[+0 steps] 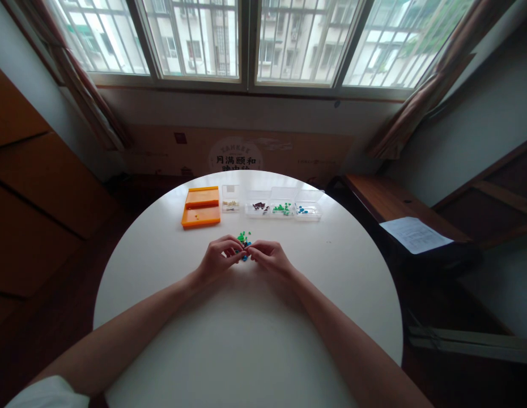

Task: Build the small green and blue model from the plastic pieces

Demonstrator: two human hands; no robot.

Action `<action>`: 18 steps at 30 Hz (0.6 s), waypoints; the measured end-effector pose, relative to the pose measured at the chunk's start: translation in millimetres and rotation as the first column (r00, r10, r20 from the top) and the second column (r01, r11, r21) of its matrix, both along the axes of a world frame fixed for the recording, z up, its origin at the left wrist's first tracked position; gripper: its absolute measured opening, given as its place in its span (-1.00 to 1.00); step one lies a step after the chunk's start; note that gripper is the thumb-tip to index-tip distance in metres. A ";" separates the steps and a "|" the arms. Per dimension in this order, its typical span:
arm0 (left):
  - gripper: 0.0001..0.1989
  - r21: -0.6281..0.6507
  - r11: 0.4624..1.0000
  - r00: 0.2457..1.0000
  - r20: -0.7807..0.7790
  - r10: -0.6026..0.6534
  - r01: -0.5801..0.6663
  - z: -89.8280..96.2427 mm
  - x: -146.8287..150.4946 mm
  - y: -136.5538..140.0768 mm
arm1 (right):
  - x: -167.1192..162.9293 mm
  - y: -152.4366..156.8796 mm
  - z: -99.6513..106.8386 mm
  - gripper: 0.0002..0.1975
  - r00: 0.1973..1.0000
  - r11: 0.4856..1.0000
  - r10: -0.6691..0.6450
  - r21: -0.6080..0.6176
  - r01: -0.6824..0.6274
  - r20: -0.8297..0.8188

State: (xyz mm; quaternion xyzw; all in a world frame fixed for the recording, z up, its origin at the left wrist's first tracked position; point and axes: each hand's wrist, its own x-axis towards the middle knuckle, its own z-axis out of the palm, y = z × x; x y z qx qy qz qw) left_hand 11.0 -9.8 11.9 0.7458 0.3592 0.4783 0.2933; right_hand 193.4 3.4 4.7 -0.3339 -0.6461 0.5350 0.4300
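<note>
My left hand (223, 254) and my right hand (271, 256) meet above the middle of the round white table (195, 345). Thumb and fingers of each are pinched together at a small cluster of green, blue and dark pieces (245, 242). The fingers partly cover this cluster, and whatever lies in each pinch is too small to name. Some green pieces (242, 236) show just beyond the fingertips. Blue bits (245, 258) peek out between the two hands.
An orange open case (201, 216) holding a few tiny pieces stands at the far left. Beside it, clear boxes hold cream pieces (231, 204), dark brown pieces (259, 206), green pieces (283, 209) and blue pieces (303, 209). A paper sheet (415, 234) lies to the right, off the table.
</note>
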 end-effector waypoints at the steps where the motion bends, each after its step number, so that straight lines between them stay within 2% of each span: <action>1: -0.81 -0.002 1.000 1.000 0.004 0.005 -0.005 0.0 0.0 0.0 | -0.3 0.0 -0.3 -0.70 1.000 1.000 -0.007 -0.005 0.007 -0.008; 14: -0.85 -0.003 0.997 0.996 -0.026 0.083 -0.083 3.7 0.5 0.0 | -3.6 0.1 -0.2 -0.72 0.996 0.998 -0.029 -0.058 0.025 -0.081; 18: -0.86 -0.043 0.998 0.999 -0.003 0.050 -0.050 3.1 0.1 0.2 | -5.0 0.6 -0.5 -0.73 0.993 0.996 -0.047 -0.086 0.038 -0.110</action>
